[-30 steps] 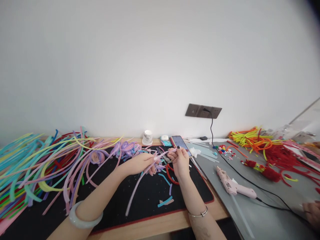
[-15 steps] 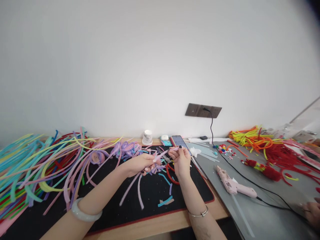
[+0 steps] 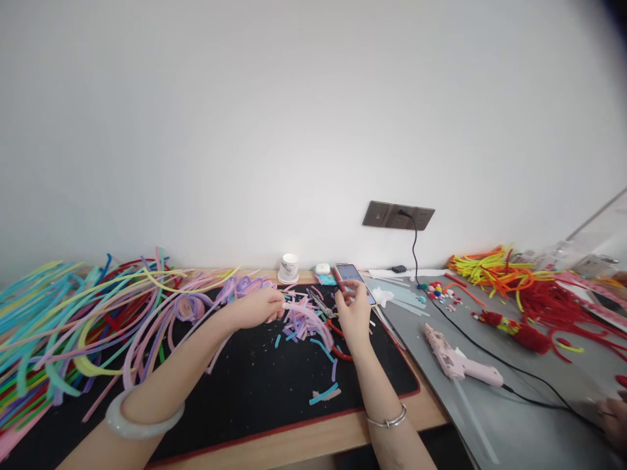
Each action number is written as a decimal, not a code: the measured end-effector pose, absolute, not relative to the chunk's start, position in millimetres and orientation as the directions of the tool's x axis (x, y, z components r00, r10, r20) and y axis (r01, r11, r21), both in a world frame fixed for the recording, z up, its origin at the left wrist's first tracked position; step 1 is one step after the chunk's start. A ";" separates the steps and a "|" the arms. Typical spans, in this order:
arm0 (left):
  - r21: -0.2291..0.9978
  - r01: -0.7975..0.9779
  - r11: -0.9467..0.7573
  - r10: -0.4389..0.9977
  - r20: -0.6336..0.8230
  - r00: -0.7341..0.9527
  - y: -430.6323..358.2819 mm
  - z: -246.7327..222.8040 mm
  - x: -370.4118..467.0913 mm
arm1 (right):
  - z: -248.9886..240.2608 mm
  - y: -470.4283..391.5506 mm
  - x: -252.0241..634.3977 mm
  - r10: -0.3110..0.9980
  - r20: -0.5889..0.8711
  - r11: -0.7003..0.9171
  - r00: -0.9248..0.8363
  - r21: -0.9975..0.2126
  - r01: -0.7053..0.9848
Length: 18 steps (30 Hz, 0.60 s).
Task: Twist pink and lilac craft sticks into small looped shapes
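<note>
My left hand (image 3: 262, 308) is closed on pink-purple fuzzy stems (image 3: 311, 314), which stretch to the right over a pile of short cut pieces (image 3: 300, 326). My right hand (image 3: 353, 303) has its fingers apart and bent, holding nothing visible, in front of a phone (image 3: 349, 273). Pliers with red handles (image 3: 322, 303) lie between the two hands, partly among the pieces. Blue and purple scraps (image 3: 323, 394) rest on the black mat (image 3: 274, 405).
Long colourful stems (image 3: 98, 320) cover the left side. A paper cup (image 3: 289, 266) stands by the wall. On the grey table at right lie a pink glue gun (image 3: 460, 362), its cord, pom-poms (image 3: 443, 294) and red stems (image 3: 558, 307). Another person's hand (image 3: 612, 418) shows at the right edge.
My left hand has moved left and up with the stems, whose free ends now point right. My right hand has let go of them and its fingers have spread.
</note>
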<state>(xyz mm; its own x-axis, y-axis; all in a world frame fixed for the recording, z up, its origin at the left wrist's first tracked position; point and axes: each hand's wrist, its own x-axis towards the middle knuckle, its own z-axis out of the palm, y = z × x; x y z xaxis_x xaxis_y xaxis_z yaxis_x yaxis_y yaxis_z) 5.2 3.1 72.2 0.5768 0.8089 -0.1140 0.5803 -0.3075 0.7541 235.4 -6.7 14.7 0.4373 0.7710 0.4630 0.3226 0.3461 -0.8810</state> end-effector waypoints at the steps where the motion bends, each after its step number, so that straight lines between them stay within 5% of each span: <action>1: 0.708 0.626 -0.325 0.817 -0.123 0.563 3.3 76.6 1.7 | 16.9 -8.8 234.3 0.748 0.546 0.386 0.376 -0.820 0.423; 4: 0.587 0.709 -0.391 0.809 -0.149 0.569 -0.3 87.5 -1.2 | 25.7 -17.8 225.8 0.779 0.626 0.523 0.027 -0.674 0.521; 8: 0.567 0.687 -0.454 0.761 -0.154 0.630 -6.6 90.8 5.0 | 34.0 -29.6 210.5 0.808 0.402 0.580 -0.430 -0.671 0.462; 18: 0.849 0.316 -0.424 0.427 -0.120 0.896 3.8 82.8 2.4 | 43.3 -36.4 216.3 0.767 0.048 0.196 -0.640 -0.967 0.163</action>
